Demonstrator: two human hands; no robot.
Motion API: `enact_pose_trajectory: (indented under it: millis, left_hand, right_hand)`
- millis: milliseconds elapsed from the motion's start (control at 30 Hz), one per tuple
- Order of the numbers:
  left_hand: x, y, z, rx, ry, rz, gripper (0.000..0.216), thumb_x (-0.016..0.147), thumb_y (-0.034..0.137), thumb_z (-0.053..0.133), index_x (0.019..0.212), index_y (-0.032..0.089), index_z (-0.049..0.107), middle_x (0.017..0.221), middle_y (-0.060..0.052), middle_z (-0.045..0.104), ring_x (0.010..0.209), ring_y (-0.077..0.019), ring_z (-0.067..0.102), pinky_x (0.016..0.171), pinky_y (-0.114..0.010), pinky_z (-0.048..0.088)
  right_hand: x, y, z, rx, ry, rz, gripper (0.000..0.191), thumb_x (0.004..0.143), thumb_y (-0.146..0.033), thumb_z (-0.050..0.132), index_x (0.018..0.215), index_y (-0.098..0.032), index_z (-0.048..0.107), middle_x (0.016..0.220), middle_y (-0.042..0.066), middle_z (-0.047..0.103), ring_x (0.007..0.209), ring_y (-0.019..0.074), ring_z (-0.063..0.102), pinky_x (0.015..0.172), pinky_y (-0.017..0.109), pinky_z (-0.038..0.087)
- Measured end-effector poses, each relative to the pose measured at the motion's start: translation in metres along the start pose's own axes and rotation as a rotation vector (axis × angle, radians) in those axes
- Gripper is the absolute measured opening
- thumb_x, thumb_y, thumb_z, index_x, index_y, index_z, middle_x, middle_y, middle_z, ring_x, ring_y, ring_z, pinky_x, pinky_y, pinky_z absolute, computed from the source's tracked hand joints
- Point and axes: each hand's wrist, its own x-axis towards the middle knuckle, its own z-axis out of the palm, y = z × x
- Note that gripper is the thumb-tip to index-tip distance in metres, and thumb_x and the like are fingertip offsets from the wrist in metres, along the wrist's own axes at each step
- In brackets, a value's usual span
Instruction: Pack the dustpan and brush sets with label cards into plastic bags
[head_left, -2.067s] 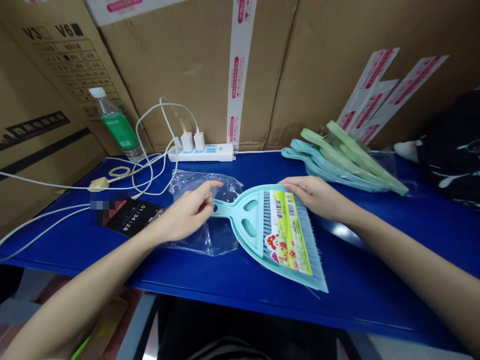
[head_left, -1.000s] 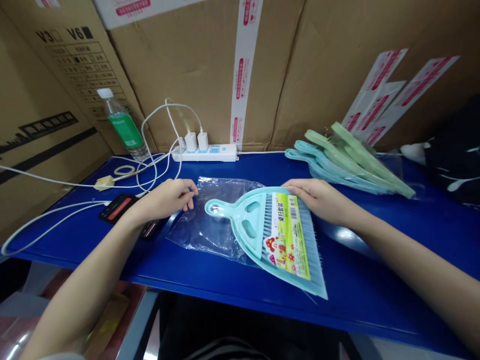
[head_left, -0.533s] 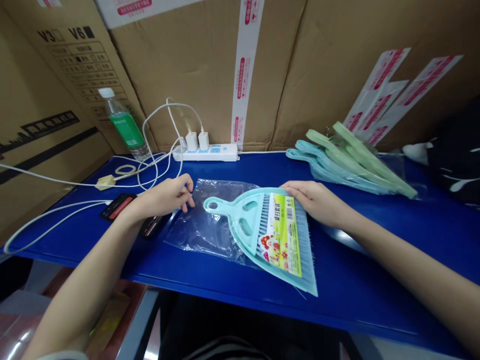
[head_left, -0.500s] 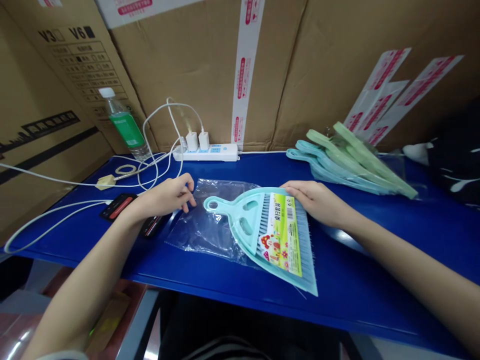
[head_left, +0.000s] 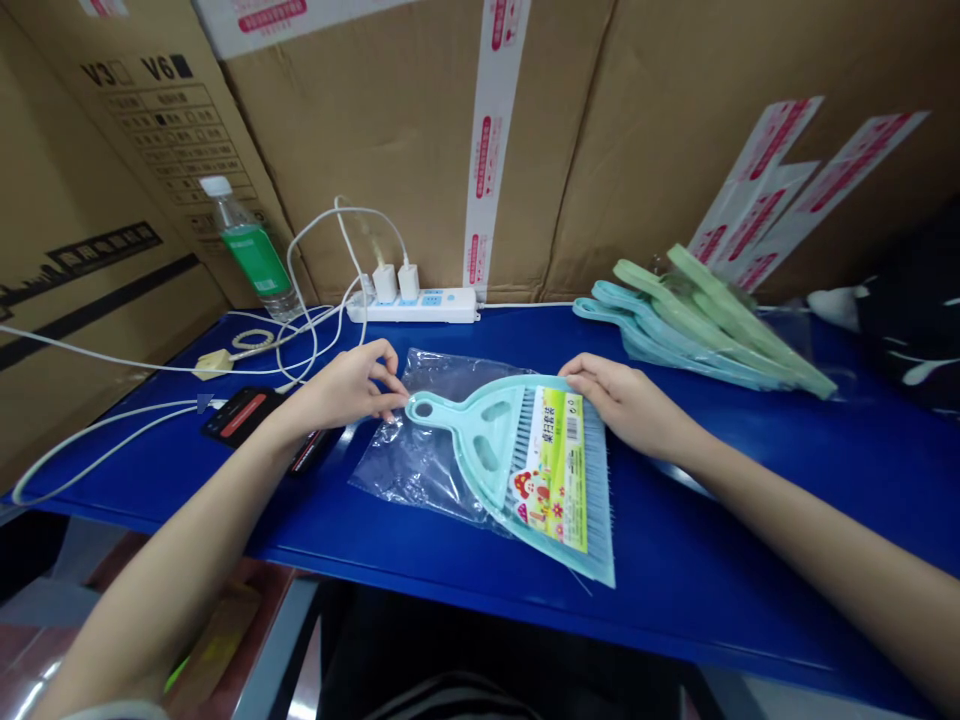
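Note:
A light teal dustpan and brush set [head_left: 487, 450] with a bright printed label lies on a clear plastic bag [head_left: 420, 455] on the blue table [head_left: 720, 570]. My left hand [head_left: 349, 385] pinches the bag's edge right beside the round end of the set's handle. My right hand [head_left: 626, 400] rests with curled fingers on the far corner of the set's wide end and grips it there.
A pile of teal and green dustpan sets [head_left: 697, 320] lies at the back right. A white power strip [head_left: 412, 305] with chargers and white cables [head_left: 300, 340], a water bottle [head_left: 247, 250], and a black phone [head_left: 240, 415] sit at the left. Cardboard boxes [head_left: 390, 130] wall the back.
My left hand let go of the set's handle, moved left to the bag's edge, then came back to the handle's end. The set swung slightly, its wide end now nearer me.

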Motion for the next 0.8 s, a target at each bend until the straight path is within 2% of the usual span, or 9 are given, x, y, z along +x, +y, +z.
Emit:
enact_pose_trajectory:
  millis: [200,400,600,700,800]
  left_hand:
    - [0.0027,0.0001,0.0034,0.151,0.015,0.025,0.031,0.074,0.042,0.056,0.082,0.025,0.032,0.065,-0.001,0.069,0.061,-0.0152,0.066,0.056,-0.025,0.048]
    - [0.003,0.0007,0.0055,0.192,0.044,0.017,0.028,0.072,0.039,0.054,0.08,0.024,0.033,0.067,-0.001,0.066,0.063,-0.0149,0.065,0.056,-0.025,0.048]
    - [0.0033,0.0001,0.0076,0.137,0.036,0.017,0.027,0.072,0.037,0.055,0.081,0.024,0.033,0.065,0.001,0.064,0.06,-0.014,0.063,0.054,-0.024,0.046]
    - [0.0033,-0.0009,0.008,0.121,0.028,0.027,0.027,0.074,0.035,0.056,0.082,0.024,0.032,0.063,0.002,0.064,0.058,-0.0135,0.063,0.053,-0.023,0.045]
    - [0.0031,-0.0017,0.0085,0.068,0.002,0.014,0.028,0.075,0.034,0.056,0.082,0.024,0.031,0.06,0.005,0.062,0.054,-0.0137,0.064,0.053,-0.024,0.047]
  right_hand:
    - [-0.0001,0.0009,0.0004,0.075,-0.036,0.021,0.022,0.081,-0.045,0.043,0.074,-0.026,0.051,0.06,0.0,0.057,0.054,0.0178,0.05,0.051,0.031,0.038]
    - [0.0007,0.0003,0.0004,0.316,-0.139,0.136,0.033,0.075,-0.057,0.052,0.079,-0.025,0.05,0.06,-0.004,0.052,0.05,0.0142,0.046,0.046,0.028,0.035]
    - [-0.0011,-0.0025,0.003,0.473,-0.097,0.21,0.039,0.069,-0.059,0.065,0.078,-0.023,0.055,0.068,-0.002,0.057,0.06,0.015,0.052,0.053,0.029,0.042]
    - [-0.0028,-0.0027,0.0045,0.606,-0.118,0.329,0.04,0.067,-0.058,0.07,0.078,-0.022,0.058,0.068,-0.002,0.06,0.061,0.0145,0.055,0.053,0.028,0.044]
    - [-0.003,-0.0049,0.0045,0.701,-0.145,0.434,0.037,0.067,-0.055,0.074,0.076,-0.021,0.062,0.073,0.002,0.067,0.067,0.0168,0.063,0.062,0.031,0.05]
